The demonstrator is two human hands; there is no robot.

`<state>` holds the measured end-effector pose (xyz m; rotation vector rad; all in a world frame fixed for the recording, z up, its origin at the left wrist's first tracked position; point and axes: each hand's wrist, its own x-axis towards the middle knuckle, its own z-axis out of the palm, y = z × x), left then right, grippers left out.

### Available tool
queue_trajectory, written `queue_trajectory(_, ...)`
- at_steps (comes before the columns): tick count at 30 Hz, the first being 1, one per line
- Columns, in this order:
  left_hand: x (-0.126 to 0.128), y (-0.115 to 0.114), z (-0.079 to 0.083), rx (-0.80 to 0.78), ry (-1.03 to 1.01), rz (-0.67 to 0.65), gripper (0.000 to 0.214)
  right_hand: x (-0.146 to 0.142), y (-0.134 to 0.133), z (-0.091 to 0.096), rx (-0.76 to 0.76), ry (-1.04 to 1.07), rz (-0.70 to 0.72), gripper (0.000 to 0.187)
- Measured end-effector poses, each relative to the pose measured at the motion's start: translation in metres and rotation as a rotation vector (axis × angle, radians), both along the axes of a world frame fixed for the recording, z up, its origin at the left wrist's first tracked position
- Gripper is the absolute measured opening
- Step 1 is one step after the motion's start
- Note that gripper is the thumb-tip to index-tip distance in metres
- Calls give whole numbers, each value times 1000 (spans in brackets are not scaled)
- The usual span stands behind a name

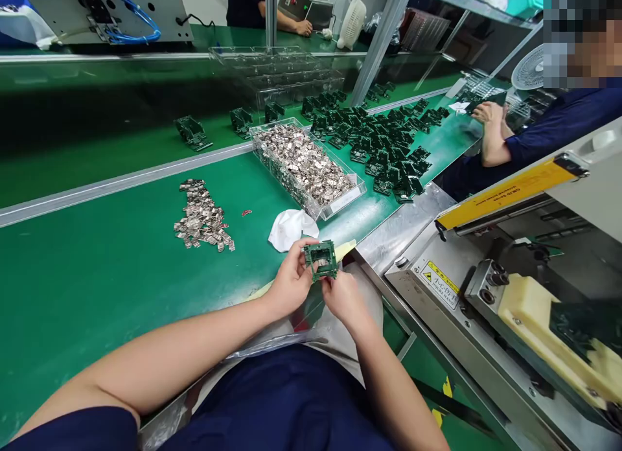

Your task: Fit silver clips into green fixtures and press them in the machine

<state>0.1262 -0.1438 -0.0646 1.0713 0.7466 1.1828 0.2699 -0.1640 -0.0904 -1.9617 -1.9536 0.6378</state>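
We see a dark green circuit board (321,260), square and framelike, pinched at its edges between 2 bare hands, the left hand (291,279) and the right hand (345,299). A metal-lined window opens at its centre, with small components along the surrounding green border. We find the board tilted, held in the air, one corner angled downward.

A green workbench (82,321) runs down the room — steel shelf posts (381,43) above (white fan (529,69) beyond).
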Motion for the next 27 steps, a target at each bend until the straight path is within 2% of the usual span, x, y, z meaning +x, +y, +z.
queue_trajectory(3,0,4,-1,-90,-37,25,46,4,7,-2,21,100,-33,17)
queue_trajectory(5,-1,5,-1,-152,-60,24,49,11,7,-1,77,160,-111,17)
queue_trajectory(9,0,5,0,-193,-95,22,54,25,-1,16,252,223,-270,25)
queue_trajectory(12,0,5,-1,-155,-72,42,50,25,-13,32,298,376,-217,20)
queue_trajectory(16,-1,2,0,0,8,53,40,9,-24,46,322,595,-109,12)
queue_trajectory(20,-2,-3,2,111,97,71,34,-7,-20,50,493,539,-92,8)
queue_trajectory(27,-3,-6,0,160,120,45,33,-19,-12,47,605,357,-76,12)
